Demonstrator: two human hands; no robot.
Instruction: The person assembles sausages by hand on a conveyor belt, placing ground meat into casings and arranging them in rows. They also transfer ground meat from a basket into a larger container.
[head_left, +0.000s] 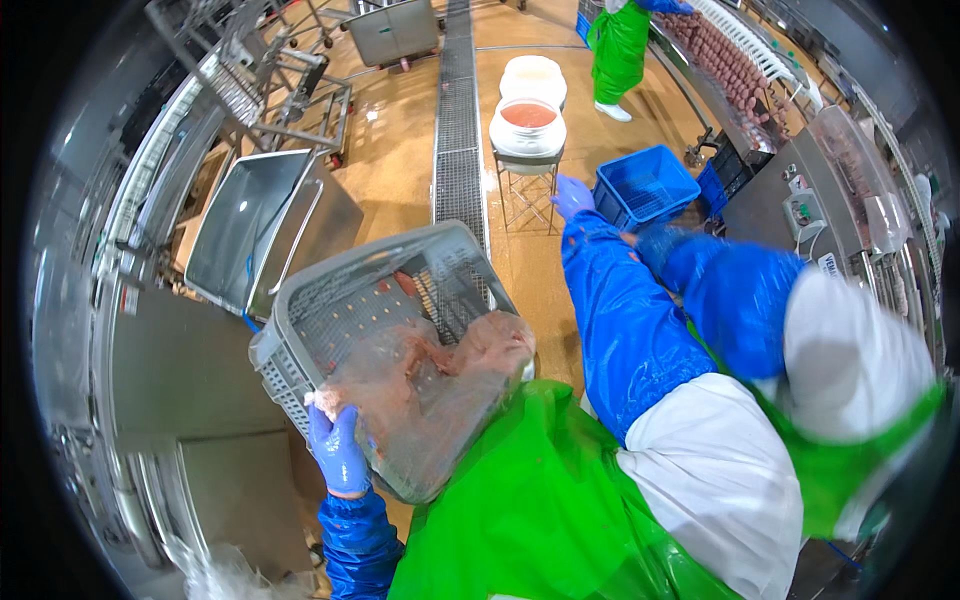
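Note:
My left hand [340, 450], in a purple glove, is closed at the near left rim of a grey perforated plastic crate [370, 258]. A bunched edge of clear plastic lies at its fingertips. Inside the tilted crate is a crumpled clear plastic bag [420, 390], smeared pinkish, with a few red scraps beyond it. The crate's near side meets my green apron. My right hand [573, 197], also gloved, reaches far forward with its fingers apart and nothing visible in it. It hovers between a white tub of orange-pink contents [528, 117] and a blue crate [648, 187].
Close on my right, a co-worker's blurred blue sleeve [735, 300] crosses toward the blue crate. Steel bins [270, 230] stand left. A floor drain grate [458, 150] runs ahead. Sausages [730, 65] lie on a line at the far right, beside another person [618, 45].

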